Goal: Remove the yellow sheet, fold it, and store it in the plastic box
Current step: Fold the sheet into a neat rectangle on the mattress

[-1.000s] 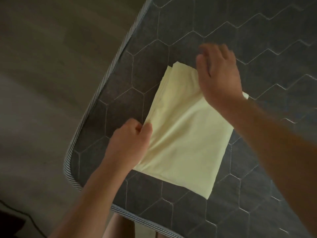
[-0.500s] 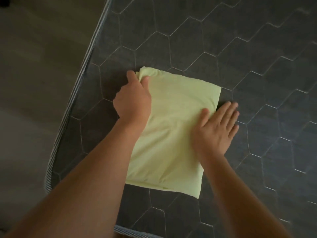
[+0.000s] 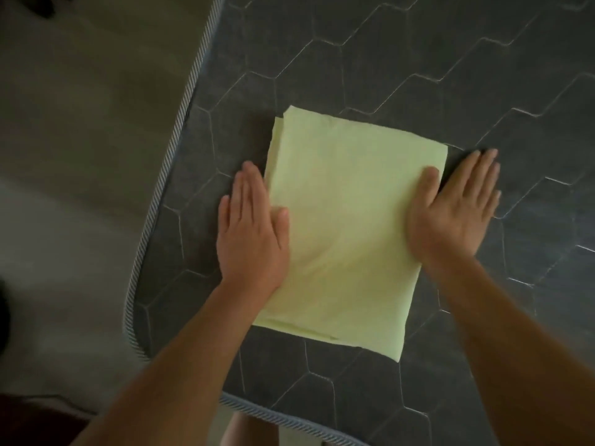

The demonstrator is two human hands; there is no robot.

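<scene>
Left hand has dropped the top corner and now lies flat, fingers straight, on the left edge of the yellow sheet. Right hand stays flat on the right edge (sheet folded square, on the mattress).

This looks like a bedroom in a home. A bare mattress fills most of the view. Its dark grey cover is quilted in large hexagons and bound along the edge with striped piping, which rounds a corner at the lower left. A folded yellow sheet lies flat on the mattress near that corner. Beyond the mattress's left edge is a plain pale floor, dim and blurred.
</scene>
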